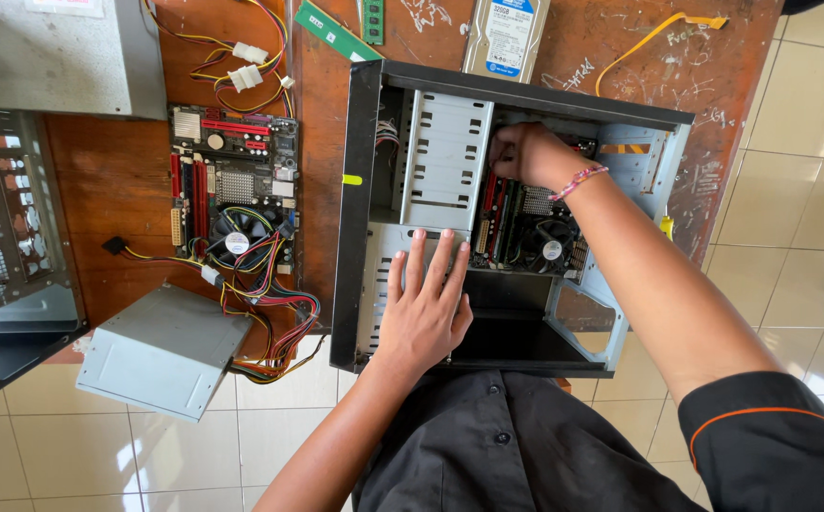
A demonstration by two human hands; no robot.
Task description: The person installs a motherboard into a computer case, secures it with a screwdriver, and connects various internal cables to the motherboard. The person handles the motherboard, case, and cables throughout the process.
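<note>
The open computer case lies on the desk, the left hand flat on its drive bay with nothing in its grip, the right hand reaching inside above the motherboard, its grip hidden

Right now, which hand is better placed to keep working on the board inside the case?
Right hand: it is already deep in the open case, at the motherboard. Left hand lies flat on the drive cage, bracing.

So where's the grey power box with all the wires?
In the head view, the power supply sits at the lower left, hanging over the table edge, below the loose motherboard and left of the open case.
</note>
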